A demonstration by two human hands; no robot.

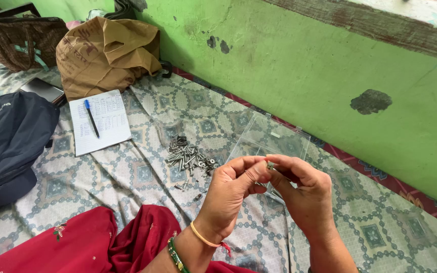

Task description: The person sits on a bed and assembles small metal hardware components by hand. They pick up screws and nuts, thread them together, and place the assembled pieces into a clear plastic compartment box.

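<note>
While the red cloth [77, 242] is lying nearest, the left hand [231, 194] and right hand [302, 194] are meeting above the patterned sheet [142, 172], fingertips pinching a small metal fastener [269, 165] between them. It is looking light, stiff and slippery, best gripped across its sides. Farther off, a pile of screws [188, 159], a clear plastic box [274, 139] and a notepad [99, 121] are lying.
</note>
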